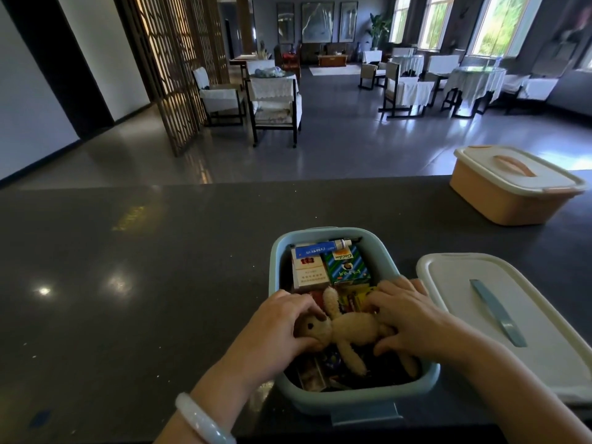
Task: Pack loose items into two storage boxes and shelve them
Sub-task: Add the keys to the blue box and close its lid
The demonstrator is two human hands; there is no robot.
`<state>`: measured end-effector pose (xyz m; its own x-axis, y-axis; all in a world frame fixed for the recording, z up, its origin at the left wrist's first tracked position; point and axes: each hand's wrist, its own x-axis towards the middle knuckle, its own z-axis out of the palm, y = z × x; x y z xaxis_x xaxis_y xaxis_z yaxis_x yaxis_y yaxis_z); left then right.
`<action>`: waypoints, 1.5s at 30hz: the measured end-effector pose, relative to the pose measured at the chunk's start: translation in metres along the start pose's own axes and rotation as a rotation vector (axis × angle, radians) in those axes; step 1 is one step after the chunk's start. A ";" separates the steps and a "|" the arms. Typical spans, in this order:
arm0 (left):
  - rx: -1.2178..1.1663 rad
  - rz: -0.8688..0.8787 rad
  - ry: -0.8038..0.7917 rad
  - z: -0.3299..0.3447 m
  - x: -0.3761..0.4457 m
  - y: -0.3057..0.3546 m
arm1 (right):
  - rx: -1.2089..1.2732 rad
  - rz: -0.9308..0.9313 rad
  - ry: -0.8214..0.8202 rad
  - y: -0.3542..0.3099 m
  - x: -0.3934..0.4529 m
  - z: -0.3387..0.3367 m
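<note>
An open light-blue storage box [275,270] sits on the dark counter in front of me, filled with small packets, a green carton [347,265], a white-and-orange pack [309,274] and a blue tube [323,248]. A beige plush bunny [349,328] lies on top of the items. My left hand [278,325] grips the bunny's head. My right hand [413,318] holds its body and legs, fingers curled over it. The box's white lid [455,283] with a blue handle lies to the right of the box. A second, orange box [499,200] stands closed at the far right.
The dark counter [128,267] stretches wide to the left of the blue box. Beyond its far edge lies a room with chairs and cloth-covered tables. A pale bangle [201,421] is on my left wrist.
</note>
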<state>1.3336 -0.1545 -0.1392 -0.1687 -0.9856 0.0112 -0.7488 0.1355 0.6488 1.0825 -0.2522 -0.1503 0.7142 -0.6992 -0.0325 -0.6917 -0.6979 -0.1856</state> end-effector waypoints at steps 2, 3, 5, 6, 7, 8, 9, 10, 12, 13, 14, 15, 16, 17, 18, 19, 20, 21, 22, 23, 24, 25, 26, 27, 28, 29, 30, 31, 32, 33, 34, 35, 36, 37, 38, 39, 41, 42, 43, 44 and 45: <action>-0.003 -0.003 0.012 -0.001 -0.001 0.001 | -0.050 0.016 0.041 0.000 -0.005 0.001; -0.004 -0.004 0.013 -0.001 -0.002 0.001 | -0.061 0.030 0.044 0.001 -0.006 0.001; 0.009 0.003 0.008 -0.001 -0.002 0.001 | -0.064 0.057 0.033 0.002 -0.007 0.000; 0.024 0.012 0.008 -0.001 -0.002 0.001 | -0.062 0.070 0.026 0.002 -0.006 0.001; 0.039 0.024 0.008 -0.001 -0.002 0.001 | -0.060 0.081 0.026 0.002 -0.005 0.001; 0.053 0.037 0.007 0.000 -0.002 0.001 | -0.060 0.093 0.024 0.002 -0.004 0.002; 0.071 0.052 0.005 0.000 -0.001 0.000 | -0.063 0.103 0.016 0.002 -0.003 0.003; 0.093 0.071 0.005 0.000 -0.001 -0.001 | -0.062 0.112 0.004 0.002 -0.002 0.004; 0.137 0.101 0.013 0.001 0.002 -0.002 | -0.037 0.121 -0.017 0.001 -0.001 0.006; 0.152 0.111 0.020 0.002 0.003 -0.002 | -0.017 0.124 -0.024 0.001 -0.001 0.005; 0.159 0.119 0.026 0.003 0.004 -0.003 | 0.011 0.129 -0.033 0.001 -0.001 0.004; 0.159 0.126 0.032 0.004 0.005 -0.005 | 0.052 0.137 -0.041 0.001 -0.001 0.002; 0.156 0.133 0.038 0.005 0.006 -0.006 | 0.096 0.142 -0.041 0.001 -0.002 -0.001; 0.155 0.138 0.041 0.006 0.006 -0.007 | 0.135 0.146 -0.029 0.001 -0.004 -0.004; 0.153 0.143 0.044 0.006 0.006 -0.008 | 0.168 0.151 -0.005 0.002 -0.005 -0.006; 0.155 0.149 0.050 0.007 0.006 -0.009 | 0.202 0.157 0.036 0.003 -0.007 -0.008; 0.161 0.157 0.058 0.009 0.007 -0.010 | 0.233 0.167 0.082 0.004 -0.009 -0.010; 0.167 0.164 0.067 0.010 0.007 -0.011 | 0.247 0.180 0.113 0.004 -0.009 -0.010; 0.171 0.170 0.074 0.011 0.008 -0.012 | 0.236 0.189 0.121 0.003 -0.009 -0.010; 0.171 0.172 0.081 0.012 0.008 -0.013 | 0.201 0.198 0.107 0.002 -0.008 -0.008; 0.169 0.170 0.087 0.013 0.009 -0.013 | 0.152 0.204 0.082 0.000 -0.006 -0.005; 0.168 0.168 0.090 0.014 0.010 -0.013 | 0.107 0.210 0.059 -0.002 -0.004 -0.001; 0.170 0.168 0.087 0.015 0.010 -0.014 | 0.079 0.220 0.047 -0.004 -0.003 0.002; 0.173 0.170 0.080 0.015 0.011 -0.015 | 0.069 0.231 0.053 -0.005 -0.002 0.004; 0.177 0.171 0.073 0.015 0.011 -0.015 | 0.072 0.237 0.075 -0.007 -0.002 0.005; 0.184 0.170 0.068 0.015 0.012 -0.015 | 0.085 0.239 0.101 -0.007 -0.004 0.005; 0.192 0.168 0.063 0.015 0.012 -0.015 | 0.107 0.242 0.120 -0.007 -0.004 0.004; 0.201 0.163 0.060 0.015 0.012 -0.013 | 0.132 0.245 0.132 -0.007 -0.006 0.003; 0.212 0.154 0.056 0.014 0.012 -0.011 | 0.158 0.244 0.137 -0.006 -0.007 0.002; 0.223 0.141 0.052 0.014 0.011 -0.009 | 0.182 0.240 0.136 -0.006 -0.008 0.000; 0.230 0.125 0.047 0.013 0.010 -0.007 | 0.205 0.235 0.127 -0.005 -0.008 -0.001; 0.230 0.107 0.042 0.013 0.010 -0.005 | 0.225 0.227 0.122 -0.005 -0.008 -0.003; 0.229 0.088 0.035 0.013 0.009 -0.002 | 0.249 0.219 0.132 -0.004 -0.007 -0.005; 0.226 0.068 0.028 0.013 0.009 0.001 | 0.284 0.214 0.155 -0.003 -0.005 -0.008; 0.221 0.047 0.024 0.013 0.009 0.004 | 0.330 0.210 0.184 -0.001 -0.004 -0.010; 0.214 0.024 0.029 0.013 0.009 0.009 | 0.378 0.203 0.215 0.002 -0.003 -0.013; 0.199 -0.032 0.059 0.016 0.011 0.024 | 0.458 0.184 0.262 0.012 -0.004 -0.020; 0.200 -0.059 0.081 0.018 0.013 0.033 | 0.486 0.177 0.276 0.019 -0.006 -0.024; 0.210 -0.078 0.114 0.021 0.017 0.044 | 0.501 0.171 0.290 0.028 -0.009 -0.029; 0.226 -0.091 0.153 0.026 0.022 0.056 | 0.502 0.173 0.304 0.040 -0.014 -0.034; 0.241 -0.100 0.193 0.031 0.029 0.070 | 0.499 0.193 0.312 0.055 -0.021 -0.037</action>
<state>1.2562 -0.1707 -0.1171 0.0212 -0.9931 0.1152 -0.8895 0.0339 0.4557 1.0257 -0.2815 -0.1232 0.4637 -0.8707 0.1637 -0.6178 -0.4502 -0.6448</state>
